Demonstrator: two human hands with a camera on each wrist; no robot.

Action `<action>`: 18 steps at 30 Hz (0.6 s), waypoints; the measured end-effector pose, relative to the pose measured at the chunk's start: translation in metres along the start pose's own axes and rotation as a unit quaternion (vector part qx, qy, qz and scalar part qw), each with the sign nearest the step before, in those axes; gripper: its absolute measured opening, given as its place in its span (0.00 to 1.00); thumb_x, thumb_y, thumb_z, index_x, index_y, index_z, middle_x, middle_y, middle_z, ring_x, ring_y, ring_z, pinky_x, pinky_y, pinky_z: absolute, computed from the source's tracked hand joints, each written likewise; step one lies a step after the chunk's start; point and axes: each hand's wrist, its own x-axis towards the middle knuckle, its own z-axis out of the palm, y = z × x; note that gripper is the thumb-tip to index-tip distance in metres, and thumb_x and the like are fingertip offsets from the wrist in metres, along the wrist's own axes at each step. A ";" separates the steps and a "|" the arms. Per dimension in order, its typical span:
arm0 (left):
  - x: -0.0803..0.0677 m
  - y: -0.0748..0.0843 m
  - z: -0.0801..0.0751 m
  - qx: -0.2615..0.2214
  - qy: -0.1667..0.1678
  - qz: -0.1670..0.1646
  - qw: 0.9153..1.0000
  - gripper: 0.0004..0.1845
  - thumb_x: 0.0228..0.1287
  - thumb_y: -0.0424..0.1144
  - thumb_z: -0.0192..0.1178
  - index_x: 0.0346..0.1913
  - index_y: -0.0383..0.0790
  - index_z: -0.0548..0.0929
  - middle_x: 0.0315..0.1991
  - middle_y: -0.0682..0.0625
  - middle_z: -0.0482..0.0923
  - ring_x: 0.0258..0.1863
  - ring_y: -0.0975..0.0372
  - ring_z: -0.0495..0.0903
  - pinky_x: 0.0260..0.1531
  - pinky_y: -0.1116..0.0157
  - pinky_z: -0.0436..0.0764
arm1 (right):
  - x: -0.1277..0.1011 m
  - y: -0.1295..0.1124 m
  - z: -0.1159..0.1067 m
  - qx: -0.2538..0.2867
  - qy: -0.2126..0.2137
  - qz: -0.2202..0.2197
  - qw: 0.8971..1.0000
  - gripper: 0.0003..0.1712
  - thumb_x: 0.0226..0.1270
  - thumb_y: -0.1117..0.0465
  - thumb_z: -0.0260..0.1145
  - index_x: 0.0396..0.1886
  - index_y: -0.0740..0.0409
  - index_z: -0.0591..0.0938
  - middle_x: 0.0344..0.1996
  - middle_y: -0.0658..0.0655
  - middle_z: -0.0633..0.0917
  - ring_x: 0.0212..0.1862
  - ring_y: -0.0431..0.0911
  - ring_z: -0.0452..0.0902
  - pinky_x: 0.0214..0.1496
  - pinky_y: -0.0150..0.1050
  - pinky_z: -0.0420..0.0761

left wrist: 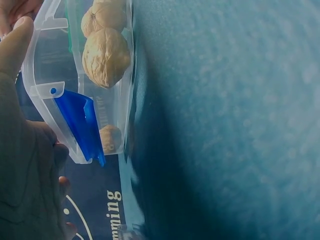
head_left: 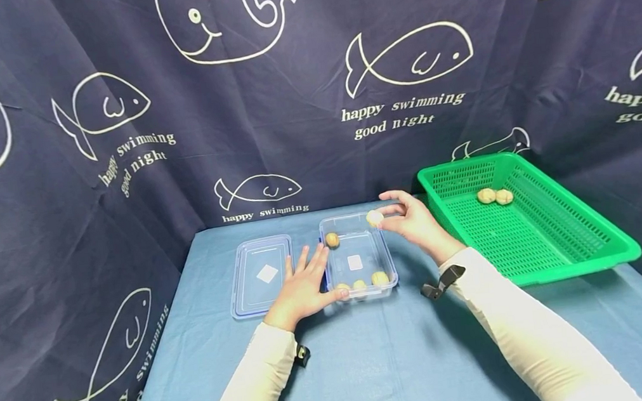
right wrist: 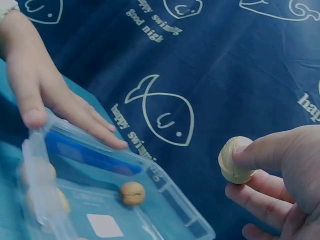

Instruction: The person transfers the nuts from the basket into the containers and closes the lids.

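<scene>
Walnut (head_left: 375, 217) pinched in right hand (head_left: 415, 223) fingertips, held over far right corner of clear container (head_left: 384, 265). Left hand (head_left: 301, 288) spread flat, fingers straight, pressing container's left wall. Four walnuts inside. Lid (head_left: 261, 273) just left on tabletop (head_left: 369, 362). Green basket (head_left: 589, 247) right, two walnuts in it.

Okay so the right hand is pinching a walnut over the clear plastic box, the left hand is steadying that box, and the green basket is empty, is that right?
Not quite: the green plastic mesh basket holds two walnuts, as the head view shows. The rest stands: the right hand pinches a pale round walnut over the clear plastic box, and the left hand rests against that box.
</scene>
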 end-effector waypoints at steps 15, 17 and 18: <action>0.003 -0.002 0.005 -0.006 0.005 0.001 1.000 0.58 0.60 0.77 0.51 0.82 0.42 0.49 0.82 0.51 0.45 0.80 0.46 0.43 0.72 0.35 0.39 | -0.019 0.019 0.024 0.017 -0.026 0.016 0.999 0.35 0.60 0.74 0.70 0.68 0.66 0.70 0.54 0.73 0.83 0.46 0.39 0.84 0.47 0.29 0.80; 0.003 -0.002 0.004 -0.007 0.003 0.001 1.000 0.58 0.60 0.77 0.51 0.82 0.43 0.48 0.82 0.50 0.45 0.80 0.46 0.43 0.72 0.35 0.39 | -0.021 0.021 0.025 0.020 -0.029 0.016 0.999 0.35 0.61 0.74 0.69 0.68 0.67 0.70 0.54 0.73 0.83 0.46 0.39 0.84 0.47 0.30 0.80; 0.002 -0.002 0.004 -0.007 0.003 0.001 1.000 0.58 0.61 0.77 0.51 0.82 0.43 0.48 0.82 0.50 0.45 0.80 0.46 0.43 0.72 0.35 0.38 | -0.022 0.022 0.025 0.022 -0.029 0.017 0.999 0.35 0.60 0.74 0.69 0.68 0.67 0.70 0.54 0.73 0.83 0.47 0.40 0.84 0.47 0.30 0.80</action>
